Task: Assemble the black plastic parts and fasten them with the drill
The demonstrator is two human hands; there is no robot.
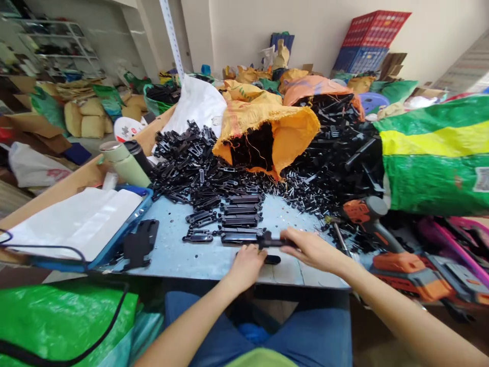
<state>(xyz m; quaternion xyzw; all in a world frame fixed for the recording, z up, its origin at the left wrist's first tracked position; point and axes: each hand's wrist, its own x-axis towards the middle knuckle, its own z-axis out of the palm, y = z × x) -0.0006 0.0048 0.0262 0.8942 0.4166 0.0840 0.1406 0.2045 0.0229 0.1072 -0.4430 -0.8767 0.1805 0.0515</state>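
Near the front edge of the light blue table (171,257), my right hand (303,247) is closed on one end of a dark elongated part (275,241). My left hand (248,262) rests just left of it, its fingers bent at the part's other end; what they pinch is too small to make out. Under the hands lies another black piece (272,259). Beyond them, long black parts (241,220) lie in a stacked column, with smaller black links (200,218) to their left.
A heap of black parts (183,158) spreads behind, around an open orange sack (294,137). An orange power drill (397,260) lies at right beside a green sack (439,153). At left are a blue tray with white paper (76,219) and a green bottle (128,165).
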